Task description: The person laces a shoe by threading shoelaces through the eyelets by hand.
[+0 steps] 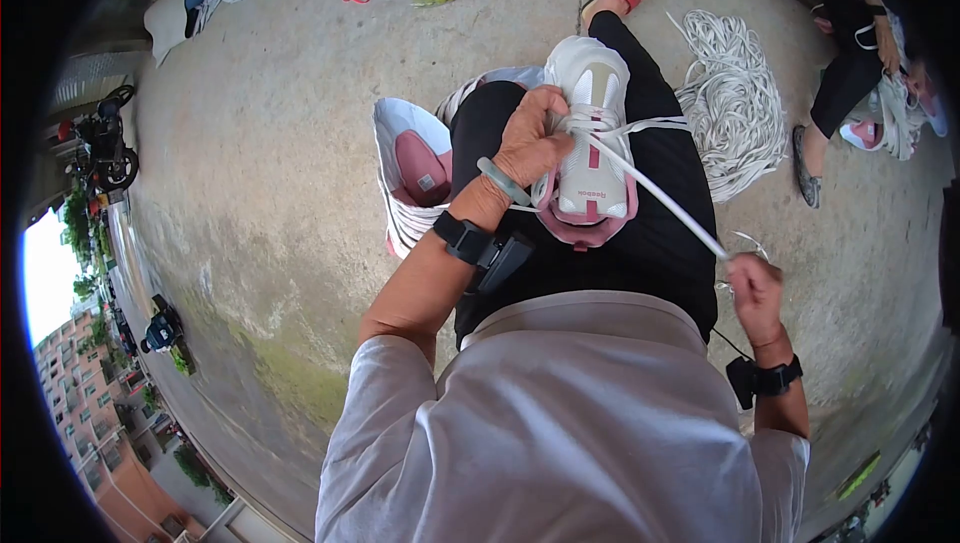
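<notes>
A white mesh sports shoe with beige panels and pink trim [590, 193] lies in the centre of the frame, a little above the middle, on the black-trousered lap [650, 268] of the seated person. Its toe points to the top of the frame, and its pink-lined collar faces the person's light grey shirt [590, 423].

The left hand [535, 138], with a pale green bangle [503, 183] at its wrist, reaches in from the left side of the shoe; its thumb and fingers press and pinch at the lacing over the tongue. The right hand [757, 293], slightly blurred, is right of centre, well apart from the shoe, clenched around a flat white shoelace [660, 198] that runs taut and slanting from the lacing down to the fist. Another loose white lace end [655, 125] stretches from the lacing toward the right, over the trouser leg.

A large tangled heap of white laces [735, 108] lies on the grey concrete floor [290, 143] in the upper right. Left of the lap stands an open pale bag with striped sides [383, 138], a rounded pink piece [415, 168] inside. At the upper right edge, a co-worker's hand [888, 48] shows above a pink and white shoe [862, 135].
</notes>
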`<action>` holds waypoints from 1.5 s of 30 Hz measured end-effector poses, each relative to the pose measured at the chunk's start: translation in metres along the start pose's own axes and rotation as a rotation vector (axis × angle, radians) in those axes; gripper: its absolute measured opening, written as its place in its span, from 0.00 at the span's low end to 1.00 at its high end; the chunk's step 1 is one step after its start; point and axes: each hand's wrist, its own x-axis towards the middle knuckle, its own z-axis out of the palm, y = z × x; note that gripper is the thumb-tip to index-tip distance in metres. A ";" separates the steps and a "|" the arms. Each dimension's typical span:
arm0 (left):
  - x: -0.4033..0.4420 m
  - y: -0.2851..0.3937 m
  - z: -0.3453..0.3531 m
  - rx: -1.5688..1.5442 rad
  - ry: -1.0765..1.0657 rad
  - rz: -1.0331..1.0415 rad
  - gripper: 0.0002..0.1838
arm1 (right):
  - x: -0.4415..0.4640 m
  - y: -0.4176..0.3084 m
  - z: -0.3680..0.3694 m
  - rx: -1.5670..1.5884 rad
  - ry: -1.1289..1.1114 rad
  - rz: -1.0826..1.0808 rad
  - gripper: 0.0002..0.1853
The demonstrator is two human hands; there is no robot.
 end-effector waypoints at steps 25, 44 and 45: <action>-0.008 0.038 0.051 0.994 0.122 0.223 0.07 | 0.125 -0.014 0.109 -0.015 -0.014 -0.068 0.17; -0.003 0.029 0.066 1.091 0.094 0.149 0.08 | 0.129 0.000 0.116 0.095 0.024 -0.091 0.17; -0.004 0.029 0.068 1.096 0.116 0.168 0.08 | 0.130 0.000 0.114 0.109 -0.032 -0.019 0.18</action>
